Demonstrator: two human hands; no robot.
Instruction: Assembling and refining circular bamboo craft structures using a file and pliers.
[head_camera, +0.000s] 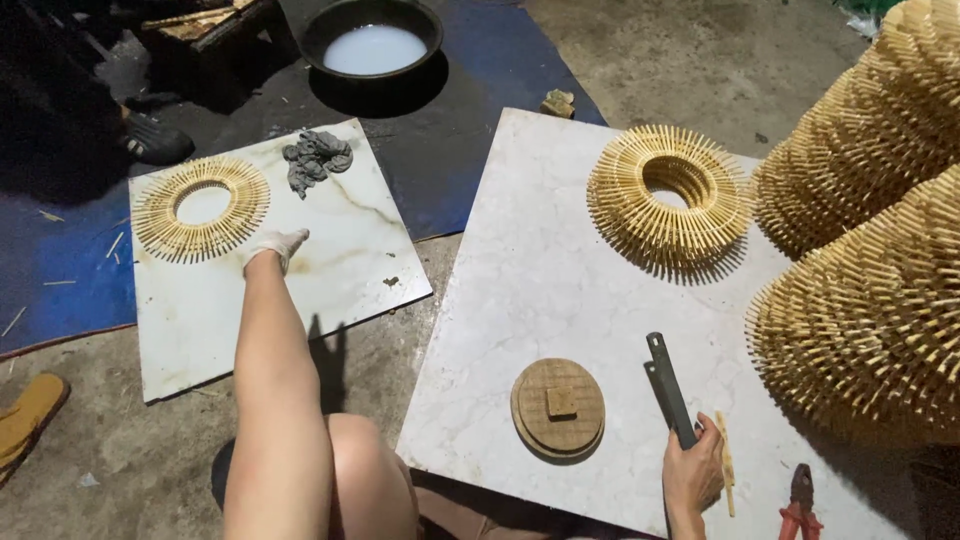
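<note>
Right hand (692, 470) at the near edge of the big slab (560, 270), fingers wrapped round a grey tool (668, 388) plus a thin stick (725, 462). Red pliers (798, 505) sit by the near right corner, a round wooden disc (558, 407) just left of the tool. Further out, the gloved left hand (277, 246) lies flat, fingers together, on the small tile (330, 280), right beside a flat stick ring (202, 207) at its left edge. Grey rag (317, 160) near the far edge. A taller ring (668, 195) sits at the slab's far side, and a bowl (373, 45) of milky liquid beyond.
</note>
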